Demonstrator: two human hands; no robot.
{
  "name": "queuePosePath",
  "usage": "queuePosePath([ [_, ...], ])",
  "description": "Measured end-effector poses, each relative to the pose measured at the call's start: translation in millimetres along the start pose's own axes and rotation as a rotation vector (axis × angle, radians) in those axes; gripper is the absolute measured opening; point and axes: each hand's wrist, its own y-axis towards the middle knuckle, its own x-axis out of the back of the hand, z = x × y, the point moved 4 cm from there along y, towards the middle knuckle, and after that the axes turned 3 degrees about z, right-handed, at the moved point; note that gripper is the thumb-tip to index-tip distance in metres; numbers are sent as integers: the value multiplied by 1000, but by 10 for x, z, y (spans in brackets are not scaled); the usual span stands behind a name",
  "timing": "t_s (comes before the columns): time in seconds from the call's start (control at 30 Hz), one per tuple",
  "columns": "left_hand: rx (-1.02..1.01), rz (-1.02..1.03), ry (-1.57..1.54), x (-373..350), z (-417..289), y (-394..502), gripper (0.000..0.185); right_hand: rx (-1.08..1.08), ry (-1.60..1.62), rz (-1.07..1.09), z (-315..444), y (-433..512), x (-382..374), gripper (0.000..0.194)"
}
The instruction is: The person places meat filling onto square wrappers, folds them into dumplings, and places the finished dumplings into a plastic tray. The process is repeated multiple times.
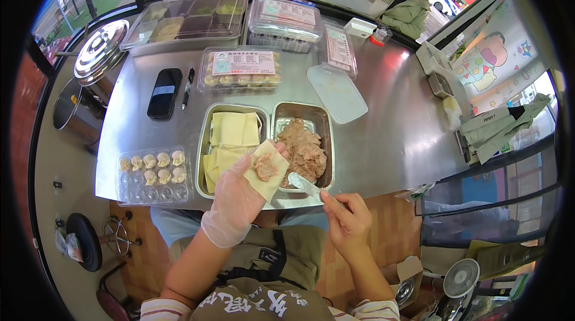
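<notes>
My left hand (236, 202), in a clear plastic glove, holds a square dough wrapper (274, 173) with a dab of minced meat (265, 168) on it. My bare right hand (348, 220) grips a flat metal spreader (305, 185), its tip just right of the wrapper. Behind the hands stand two steel trays: one holds stacked dough wrappers (234, 128), the other a mound of minced meat filling (305, 150). To the left, a clear plastic tray (152, 194) with round cups holds several folded wontons (150, 160), with some cups unfilled.
A phone (165, 93), a pen (187, 89), a lidded box of wontons (242, 69) and a white plastic lid (339, 96) lie on the steel table (386, 141). Stacked boxes (285, 24) and a covered ingredient container (186, 22) stand behind. A person (406, 6) is outside the window.
</notes>
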Motion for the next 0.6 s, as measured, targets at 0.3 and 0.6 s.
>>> queuePosePath([
  [0.3,77,37,114,-104,-42,-73,64,65,93,106,91,76,-68,42],
  [0.6,135,94,34,-134,40,-110,52,-293,611,58,-34,-2,-180,29],
])
